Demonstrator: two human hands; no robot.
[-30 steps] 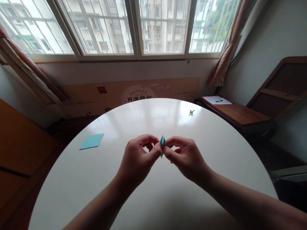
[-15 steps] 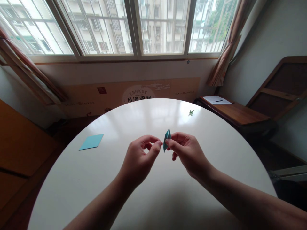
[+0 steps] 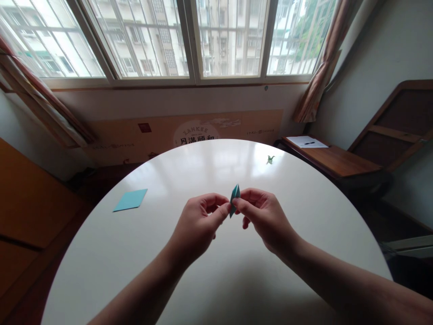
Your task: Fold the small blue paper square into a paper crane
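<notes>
A small folded piece of teal origami paper (image 3: 234,198) is held up above the white table, its long pointed shape standing nearly upright. My right hand (image 3: 265,212) pinches it between thumb and fingers from the right. From the left, the closed thumb and forefinger of my left hand (image 3: 203,221) grip its left edge. Part of the paper is hidden behind the fingertips. On the left of the table lies a flat light-blue paper square (image 3: 130,200). Toward the far right sits a little green folded paper figure (image 3: 270,159).
The round white table (image 3: 216,289) fills the front. Beyond its right edge stands a wooden side table (image 3: 355,160) bearing a white sheet of paper (image 3: 306,141) and a dark pen (image 3: 309,143). A barred window and a cardboard box (image 3: 250,128) are behind.
My left hand has moved slightly right, and its fingertips now meet the folded paper's left edge. The right hand keeps its pinch. The view has shifted a little.
</notes>
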